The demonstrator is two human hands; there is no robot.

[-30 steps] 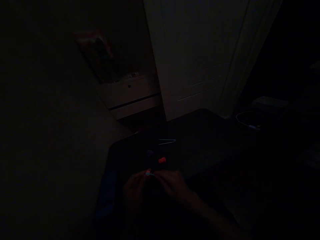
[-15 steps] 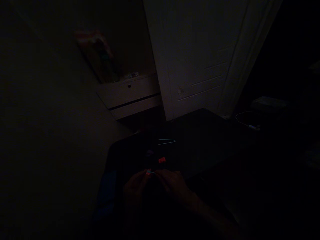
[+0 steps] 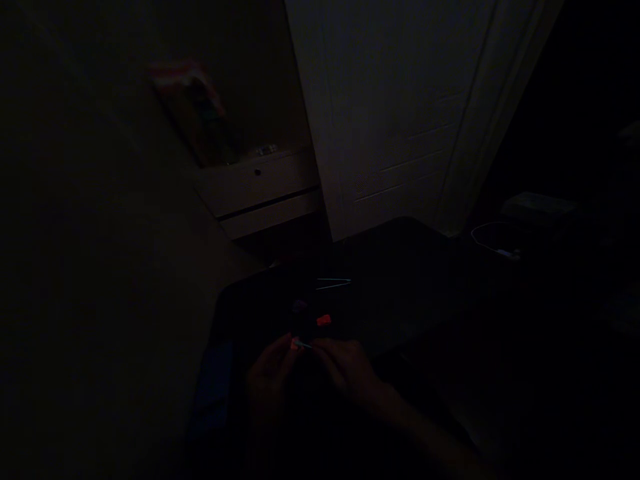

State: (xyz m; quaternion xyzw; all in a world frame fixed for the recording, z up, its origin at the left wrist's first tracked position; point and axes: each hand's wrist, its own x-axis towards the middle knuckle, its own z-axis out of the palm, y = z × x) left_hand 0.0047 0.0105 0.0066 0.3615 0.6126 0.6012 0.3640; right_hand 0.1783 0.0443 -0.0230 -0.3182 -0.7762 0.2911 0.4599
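At the lower centre of the frame, the left hand (image 3: 267,375) pinches a small orange lump (image 3: 295,345) of uncertain material, probably light, soft and best held by its sides, while the right hand (image 3: 347,363) grips a thin, pale, rod-like tool (image 3: 307,346) whose tip overlaps it.

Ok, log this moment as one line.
left hand: pinching small orange piece | right hand: holding thin pale tool, tip at piece | table: red-orange block, V-shaped pale item | light: very dim

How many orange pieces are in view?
2: one orange piece in the left hand, a second piece farther out on the dark table. Darkness may hide more.
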